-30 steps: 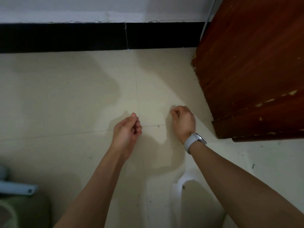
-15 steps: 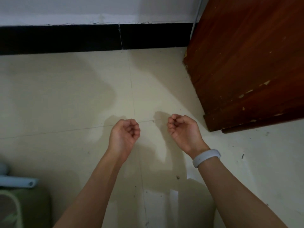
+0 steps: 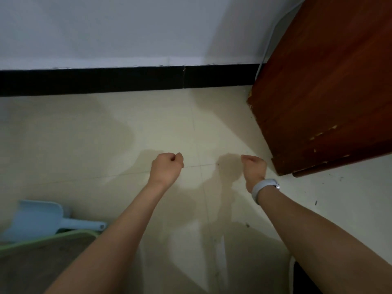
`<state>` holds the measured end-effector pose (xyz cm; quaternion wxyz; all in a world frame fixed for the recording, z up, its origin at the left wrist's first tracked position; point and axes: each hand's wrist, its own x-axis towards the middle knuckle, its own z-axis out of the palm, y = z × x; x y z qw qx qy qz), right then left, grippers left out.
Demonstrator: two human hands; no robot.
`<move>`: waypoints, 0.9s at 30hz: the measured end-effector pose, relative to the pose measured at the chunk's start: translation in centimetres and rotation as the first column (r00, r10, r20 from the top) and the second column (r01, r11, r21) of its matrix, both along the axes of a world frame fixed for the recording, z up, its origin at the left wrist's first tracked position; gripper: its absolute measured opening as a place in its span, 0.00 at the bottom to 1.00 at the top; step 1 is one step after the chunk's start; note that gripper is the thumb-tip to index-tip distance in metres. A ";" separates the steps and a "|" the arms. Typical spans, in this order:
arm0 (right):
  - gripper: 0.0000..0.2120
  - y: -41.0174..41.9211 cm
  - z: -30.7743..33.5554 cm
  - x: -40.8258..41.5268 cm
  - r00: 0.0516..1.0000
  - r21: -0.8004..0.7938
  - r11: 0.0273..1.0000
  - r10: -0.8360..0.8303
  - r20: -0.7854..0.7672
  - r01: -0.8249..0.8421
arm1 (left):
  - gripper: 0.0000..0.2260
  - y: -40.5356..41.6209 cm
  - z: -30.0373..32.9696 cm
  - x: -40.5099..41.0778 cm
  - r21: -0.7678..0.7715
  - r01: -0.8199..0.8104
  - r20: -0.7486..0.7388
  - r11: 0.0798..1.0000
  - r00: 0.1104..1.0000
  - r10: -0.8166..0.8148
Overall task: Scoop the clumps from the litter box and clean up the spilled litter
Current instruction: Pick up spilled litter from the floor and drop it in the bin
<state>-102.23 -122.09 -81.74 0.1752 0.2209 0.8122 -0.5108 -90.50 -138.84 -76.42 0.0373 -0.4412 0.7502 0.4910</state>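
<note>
Nearest the viewer, at lower left, one green-rimmed litter box shows a corner of grey litter. One pale blue scoop lies just beyond its rim, its handle pointing right and its pan toward the left. Two bare forearms reach forward over the cream tiled floor. The left hand is clenched into a fist; its grip holds nothing visible and hangs above the tiles. The right hand, likewise curled tight, also holds nothing visible; one grey wristband circles its wrist. A few dark specks of spilled litter dot the tiles between and right of the arms. One reddish wooden cabinet stands at right. Farthest, one black baseboard runs beneath the white wall.
</note>
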 end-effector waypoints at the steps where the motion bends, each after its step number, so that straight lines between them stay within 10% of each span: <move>1: 0.11 0.3 -0.4 -0.3 1.000 0.050 0.999 -0.014 -0.011 0.014 | 0.15 0.0 -0.1 0.1 -0.010 -0.002 -0.001 1.000 1.000 0.002; 18: 0.11 1.0 -5.5 -4.5 0.914 0.443 0.843 0.391 -0.111 -0.306 | 0.16 4.6 -7.8 -1.0 0.094 -0.039 0.016 0.995 0.999 0.037; 23: 0.08 2.4 -3.6 -2.0 0.984 -0.038 0.985 0.166 -0.060 -0.168 | 0.15 6.3 -8.1 -1.6 0.115 -0.013 -0.003 0.993 1.000 0.014; 27: 0.12 6.7 -2.1 3.2 0.986 -0.417 0.900 -0.067 0.156 0.127 | 0.16 8.7 -8.6 -2.2 0.134 0.032 -0.004 0.990 1.000 -0.031</move>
